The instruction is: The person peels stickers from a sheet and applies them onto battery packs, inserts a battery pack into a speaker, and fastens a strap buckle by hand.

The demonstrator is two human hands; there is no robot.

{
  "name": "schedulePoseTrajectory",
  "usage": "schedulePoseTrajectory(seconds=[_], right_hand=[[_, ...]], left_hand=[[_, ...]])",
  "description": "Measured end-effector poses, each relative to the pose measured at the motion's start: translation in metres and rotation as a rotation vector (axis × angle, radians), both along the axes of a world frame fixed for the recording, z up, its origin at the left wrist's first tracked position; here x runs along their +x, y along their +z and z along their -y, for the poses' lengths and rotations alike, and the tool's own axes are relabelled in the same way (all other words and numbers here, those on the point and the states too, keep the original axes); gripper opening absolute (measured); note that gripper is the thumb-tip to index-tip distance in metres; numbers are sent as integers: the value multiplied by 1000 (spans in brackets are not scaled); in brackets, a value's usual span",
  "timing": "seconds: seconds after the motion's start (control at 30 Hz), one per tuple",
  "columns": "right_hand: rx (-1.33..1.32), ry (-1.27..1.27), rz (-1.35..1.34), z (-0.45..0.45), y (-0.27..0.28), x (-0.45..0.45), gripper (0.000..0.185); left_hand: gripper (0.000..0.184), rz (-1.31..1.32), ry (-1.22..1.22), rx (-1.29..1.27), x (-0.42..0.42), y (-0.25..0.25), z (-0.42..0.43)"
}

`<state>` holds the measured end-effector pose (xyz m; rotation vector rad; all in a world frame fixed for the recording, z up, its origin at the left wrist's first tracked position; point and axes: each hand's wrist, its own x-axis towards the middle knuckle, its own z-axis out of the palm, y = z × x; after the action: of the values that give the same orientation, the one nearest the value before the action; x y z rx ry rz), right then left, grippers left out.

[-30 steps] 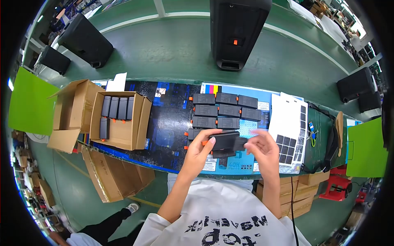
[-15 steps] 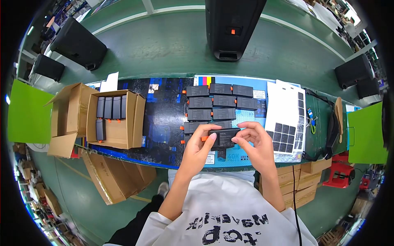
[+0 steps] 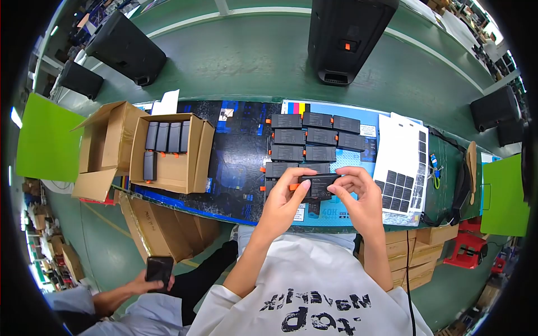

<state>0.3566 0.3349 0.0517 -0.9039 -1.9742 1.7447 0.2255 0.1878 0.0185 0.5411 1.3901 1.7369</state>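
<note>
The left hand [image 3: 286,203] and right hand [image 3: 362,201] pinched an orange-tabbed black pack [image 3: 321,182] at opposite ends, apparently steadying its printed face.

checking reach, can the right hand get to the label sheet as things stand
Probably yes: the label sheet lies close beside the right hand, with nothing visible between them, and the left hand grips the black pack.

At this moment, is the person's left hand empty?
No, the left hand grips a black pack near its orange tab.
</note>
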Motion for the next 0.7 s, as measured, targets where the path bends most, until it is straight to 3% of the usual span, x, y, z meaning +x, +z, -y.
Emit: schedulePoseTrajectory(seconds=[0.7], right_hand=[[57,-10,42,6,3,2,31]], left_hand=[[27,-18,8,-15,4,3,4]])
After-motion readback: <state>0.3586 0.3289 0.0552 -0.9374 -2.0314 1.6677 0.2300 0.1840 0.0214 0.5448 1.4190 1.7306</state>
